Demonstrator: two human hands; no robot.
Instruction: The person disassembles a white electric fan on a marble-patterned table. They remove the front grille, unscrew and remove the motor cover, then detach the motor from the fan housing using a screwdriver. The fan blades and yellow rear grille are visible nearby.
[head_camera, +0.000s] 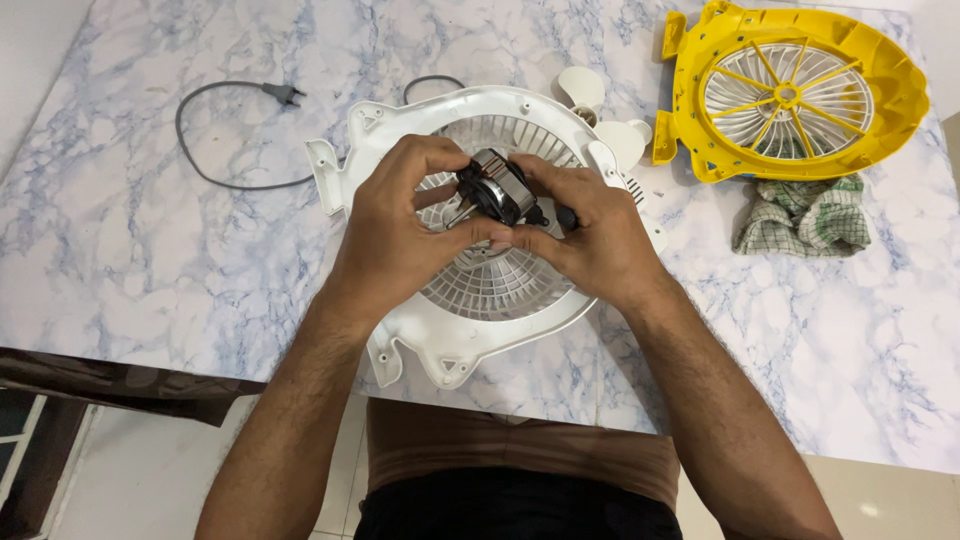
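Note:
Both hands hold a small black and silver fan motor (496, 188) above the centre of a white round fan housing (470, 345) that lies flat on the marble table. My left hand (395, 235) grips the motor's left side with thumb and fingers. My right hand (590, 235) pinches its right side, fingers curled round it. Thin wires run from the motor down toward the white grille (490, 285).
A yellow fan housing with a white grille (795, 95) lies at the far right, on a green checked cloth (805, 215). A white fan blade (600, 110) sits behind the white housing. A grey power cord with plug (215, 140) curls at the left. The table's near edge (150, 375) is close.

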